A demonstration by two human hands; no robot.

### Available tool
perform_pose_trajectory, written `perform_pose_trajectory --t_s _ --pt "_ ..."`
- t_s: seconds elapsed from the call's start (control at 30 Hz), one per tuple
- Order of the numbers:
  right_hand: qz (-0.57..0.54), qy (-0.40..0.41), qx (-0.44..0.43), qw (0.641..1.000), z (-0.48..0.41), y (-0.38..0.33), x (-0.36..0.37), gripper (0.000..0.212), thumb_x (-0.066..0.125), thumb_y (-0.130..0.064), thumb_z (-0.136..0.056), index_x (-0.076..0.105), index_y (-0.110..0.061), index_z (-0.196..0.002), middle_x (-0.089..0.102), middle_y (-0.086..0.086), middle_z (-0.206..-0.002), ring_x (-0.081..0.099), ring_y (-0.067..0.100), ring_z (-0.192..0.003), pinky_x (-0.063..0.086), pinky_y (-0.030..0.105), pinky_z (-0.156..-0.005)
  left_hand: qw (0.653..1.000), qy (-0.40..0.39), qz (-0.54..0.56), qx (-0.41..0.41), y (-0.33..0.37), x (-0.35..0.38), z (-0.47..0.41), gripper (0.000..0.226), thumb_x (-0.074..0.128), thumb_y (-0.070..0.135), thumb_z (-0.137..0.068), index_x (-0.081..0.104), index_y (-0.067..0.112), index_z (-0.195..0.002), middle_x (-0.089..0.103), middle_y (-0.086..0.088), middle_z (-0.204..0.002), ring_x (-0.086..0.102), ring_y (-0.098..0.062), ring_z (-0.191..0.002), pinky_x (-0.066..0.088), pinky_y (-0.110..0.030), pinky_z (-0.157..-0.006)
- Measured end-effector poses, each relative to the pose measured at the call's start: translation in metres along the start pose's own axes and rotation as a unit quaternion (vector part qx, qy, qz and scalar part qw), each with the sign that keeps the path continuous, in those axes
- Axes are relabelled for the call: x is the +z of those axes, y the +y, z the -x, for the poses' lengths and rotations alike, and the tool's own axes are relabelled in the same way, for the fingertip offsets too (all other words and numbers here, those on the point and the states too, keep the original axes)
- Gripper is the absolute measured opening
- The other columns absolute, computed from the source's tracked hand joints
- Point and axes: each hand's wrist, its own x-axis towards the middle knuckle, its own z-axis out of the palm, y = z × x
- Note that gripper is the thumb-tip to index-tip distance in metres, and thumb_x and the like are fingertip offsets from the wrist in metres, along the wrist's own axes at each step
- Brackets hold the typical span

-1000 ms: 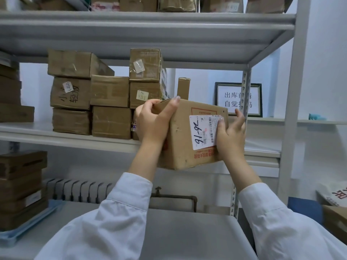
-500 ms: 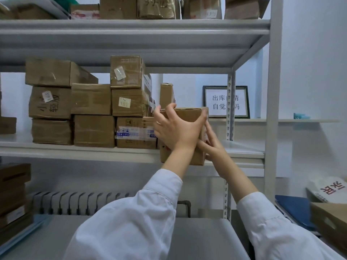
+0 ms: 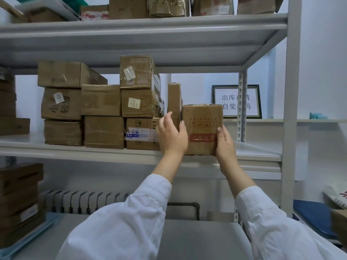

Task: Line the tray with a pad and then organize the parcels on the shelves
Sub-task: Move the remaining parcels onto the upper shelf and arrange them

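A small brown parcel (image 3: pixel 201 124) with a red label stands upright on the middle shelf (image 3: pixel 75 152), right of a tall narrow box (image 3: pixel 174 102). My right hand (image 3: pixel 224 145) clasps its lower right side. My left hand (image 3: pixel 172 136) is at its left edge, thumb touching the front corner, fingers spread in front of the narrow box. A stack of several taped parcels (image 3: pixel 102 102) fills the shelf to the left. At the lower left a light blue tray (image 3: pixel 28 239) carries stacked dark boxes (image 3: pixel 18 194).
More boxes sit on the top shelf (image 3: pixel 150 25). A framed sign (image 3: pixel 236 101) leans on the wall behind the rack's right post (image 3: pixel 290 109). A grey surface (image 3: pixel 197 241) lies below my arms. A blue folder (image 3: pixel 313 216) and another box lie at the right.
The parcel went from tilted in the air in both hands to standing on the shelf beside the narrow box. My left hand slid from its top to its left edge.
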Motion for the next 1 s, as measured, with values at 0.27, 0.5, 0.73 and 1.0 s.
perform_pose_trajectory --t_s 0.27,0.5,0.73,1.0 --pt "0.036 0.058 -0.011 0.998 -0.017 0.015 0.019 0.040 0.030 -0.036 -0.102 0.043 -0.030 -0.139 0.057 -0.003 -0.132 0.053 0.017 -0.122 0.043 0.043 -0.104 0.992 -0.087 -0.064 -0.060 -0.028 -0.003 -0.012 0.053 0.047 0.017 -0.094 0.028 0.012 -0.144 0.025 -0.006 -0.144 0.032 -0.023 -0.128 0.031 -0.026 -0.092" --pt "0.115 0.075 0.018 0.990 -0.024 0.026 0.021 0.042 0.026 -0.047 -0.098 0.042 -0.040 -0.137 0.058 -0.007 -0.131 0.052 0.020 -0.122 0.036 0.051 -0.107 0.991 -0.109 -0.029 -0.067 -0.033 -0.004 -0.017 0.052 0.047 0.016 -0.095 0.030 0.014 -0.144 0.027 -0.009 -0.144 0.039 -0.023 -0.125 0.033 -0.026 -0.095" --pt "0.108 0.072 0.021 0.991 -0.031 0.029 0.020 0.040 0.027 -0.035 -0.102 0.039 -0.031 -0.141 0.056 -0.002 -0.132 0.050 0.020 -0.123 0.037 0.045 -0.108 0.991 -0.116 -0.015 -0.059 -0.040 -0.002 -0.012 0.058 0.047 0.013 -0.093 0.025 0.019 -0.147 0.024 -0.008 -0.146 0.034 -0.024 -0.129 0.033 -0.031 -0.102" --pt "0.083 0.095 0.052 0.991 -0.028 0.034 0.027 0.060 0.041 -0.043 -0.097 0.017 -0.022 -0.148 0.034 0.007 -0.150 0.037 0.027 -0.135 0.031 0.048 -0.112 0.990 -0.122 -0.009 -0.066 -0.046 -0.007 -0.012 0.061 0.050 0.015 -0.092 0.024 0.019 -0.147 0.029 -0.008 -0.140 0.039 -0.024 -0.124 0.034 -0.031 -0.101"
